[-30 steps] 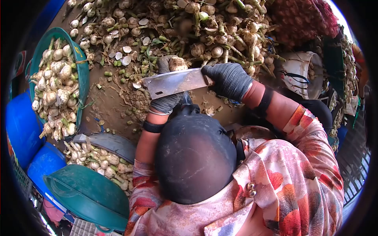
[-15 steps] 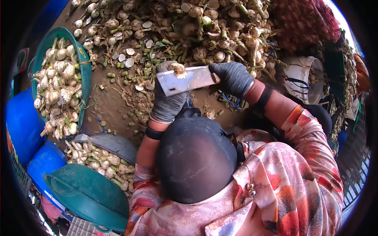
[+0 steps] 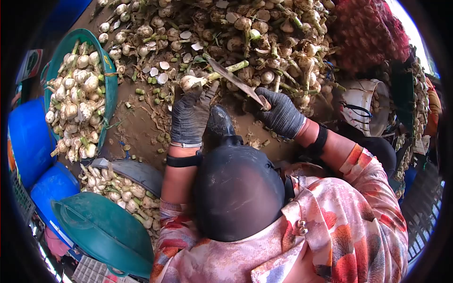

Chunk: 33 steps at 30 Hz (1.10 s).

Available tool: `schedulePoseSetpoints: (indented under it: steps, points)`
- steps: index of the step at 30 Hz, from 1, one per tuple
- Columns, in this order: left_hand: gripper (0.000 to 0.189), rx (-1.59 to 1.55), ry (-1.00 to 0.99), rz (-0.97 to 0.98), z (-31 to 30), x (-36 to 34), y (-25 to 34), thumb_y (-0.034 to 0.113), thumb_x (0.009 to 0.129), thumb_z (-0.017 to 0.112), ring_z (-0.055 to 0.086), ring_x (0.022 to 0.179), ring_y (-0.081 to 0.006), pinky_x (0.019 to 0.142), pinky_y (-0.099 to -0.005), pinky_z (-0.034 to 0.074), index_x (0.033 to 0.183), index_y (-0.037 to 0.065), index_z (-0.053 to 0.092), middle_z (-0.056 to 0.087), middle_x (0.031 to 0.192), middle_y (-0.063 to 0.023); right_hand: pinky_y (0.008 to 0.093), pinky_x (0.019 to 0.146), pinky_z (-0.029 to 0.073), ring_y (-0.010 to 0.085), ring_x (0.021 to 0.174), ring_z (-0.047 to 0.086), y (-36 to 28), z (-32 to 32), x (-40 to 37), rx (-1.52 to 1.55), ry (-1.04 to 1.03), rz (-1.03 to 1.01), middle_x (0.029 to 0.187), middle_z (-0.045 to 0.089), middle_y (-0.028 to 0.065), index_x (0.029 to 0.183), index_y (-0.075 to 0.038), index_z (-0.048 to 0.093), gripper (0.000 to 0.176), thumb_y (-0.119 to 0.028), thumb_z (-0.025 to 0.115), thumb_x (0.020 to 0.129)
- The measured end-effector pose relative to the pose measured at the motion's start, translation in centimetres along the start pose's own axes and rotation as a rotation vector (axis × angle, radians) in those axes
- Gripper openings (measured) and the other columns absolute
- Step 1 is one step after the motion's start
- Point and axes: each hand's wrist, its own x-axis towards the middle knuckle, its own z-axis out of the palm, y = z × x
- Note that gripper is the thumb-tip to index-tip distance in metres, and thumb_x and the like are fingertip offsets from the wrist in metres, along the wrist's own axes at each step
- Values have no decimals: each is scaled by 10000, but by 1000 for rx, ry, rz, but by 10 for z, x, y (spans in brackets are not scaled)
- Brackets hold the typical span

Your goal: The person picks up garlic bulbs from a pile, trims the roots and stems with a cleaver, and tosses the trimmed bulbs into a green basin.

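Observation:
My left hand, in a grey knit glove, is closed on a garlic bulb whose long green stem points right. In my right hand, also gloved, is the short handle of a cleaver. Its blade is seen nearly edge-on, slanting up and left, and overlaps the garlic stem in this view. Just beyond both hands lies a large heap of garlic bulbs with stems. Cut stem ends and pale peeled pieces are scattered on the ground left of the heap.
At left, a green basin is piled with garlic, near blue tubs. More garlic lies by my left arm beside a tilted green basin. A red net sack and a white bucket stand at right.
The cleaver has turned from broad side up to nearly edge-on, and its tip points farther up. A whole garlic bulb with its stem now shows in my left hand, which has moved slightly left.

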Motion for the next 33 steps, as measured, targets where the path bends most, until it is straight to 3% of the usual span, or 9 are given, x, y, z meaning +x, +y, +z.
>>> schedulePoseSetpoints:
  steps: [1, 5, 9, 12, 15, 17, 20, 28, 33]
  points:
    - [415, -92, 17, -51, -3, -1, -6, 98, 873, 661, 589, 1106, -245, 1078, -432, 429, 1254, 12, 519, 588, 1199, -130, 389, 738, 516, 362, 850, 665, -10, 2, 1, 5, -17, 0, 904, 671, 171, 1099, -67, 612, 323, -211, 715, 829]
    - [461, -502, -278, -76, 22, -7, 30, 156, 893, 603, 569, 1172, -340, 1114, -500, 394, 1249, -103, 464, 573, 1237, -249, 378, 722, 505, 285, 745, 632, 43, 18, 17, 187, 19, 414, 843, 659, 154, 1008, -41, 592, 278, -251, 693, 856]
    - [640, -680, -425, 340, 43, -19, 143, 419, 928, 601, 535, 1214, -338, 1121, -522, 378, 1266, -100, 439, 583, 1169, -245, 303, 669, 502, 105, 715, 555, 54, -14, -9, 298, 80, 528, 796, 631, 36, 1122, -44, 612, 321, -230, 698, 874]
    - [620, -75, -377, 389, 32, 26, 121, 427, 921, 619, 597, 1135, -313, 1078, -415, 441, 1317, -27, 473, 610, 1195, -226, 281, 655, 514, 82, 708, 551, 80, -28, -18, 192, 149, 354, 829, 647, 34, 1138, -58, 612, 333, -216, 719, 864]
    - [425, 894, -46, -71, 21, 74, 9, 417, 982, 541, 655, 962, -227, 875, -372, 525, 1201, 57, 600, 682, 1019, -103, 289, 645, 525, 99, 708, 576, 65, -44, -18, 150, 163, 350, 852, 659, 48, 1157, -58, 599, 362, -210, 728, 855]
    - [544, 1929, -611, 116, -13, 127, -71, 492, 981, 472, 600, 1125, -320, 1003, -437, 447, 1319, 71, 539, 633, 1212, -166, 286, 643, 524, 102, 707, 576, 58, -47, -17, 76, 180, 380, 860, 660, 51, 1149, -53, 596, 357, -204, 729, 853]
    - [843, 2143, 174, -131, 19, 113, -134, 641, 705, 728, 547, 1212, -334, 1063, -401, 389, 1297, 59, 579, 585, 1287, -202, 324, 738, 513, 132, 758, 582, 54, -49, -19, -6, 140, 379, 843, 652, 78, 1098, -60, 608, 311, -214, 722, 854]
    - [457, 434, -162, -4, -11, 101, -77, -56, 766, 727, 630, 944, -167, 831, -313, 557, 1162, 39, 520, 628, 1083, -89, 395, 761, 525, 392, 857, 651, 41, -55, -9, -207, 82, 149, 927, 662, 216, 1127, -69, 618, 363, -242, 722, 826]
    - [360, 1331, -422, 565, -40, 67, -40, 162, 915, 600, 598, 1070, -220, 935, -368, 497, 1257, 86, 517, 613, 1171, -90, 456, 667, 514, 376, 791, 653, 5, -50, 11, -533, 16, -150, 825, 656, 154, 1066, -118, 602, 369, -263, 744, 757]
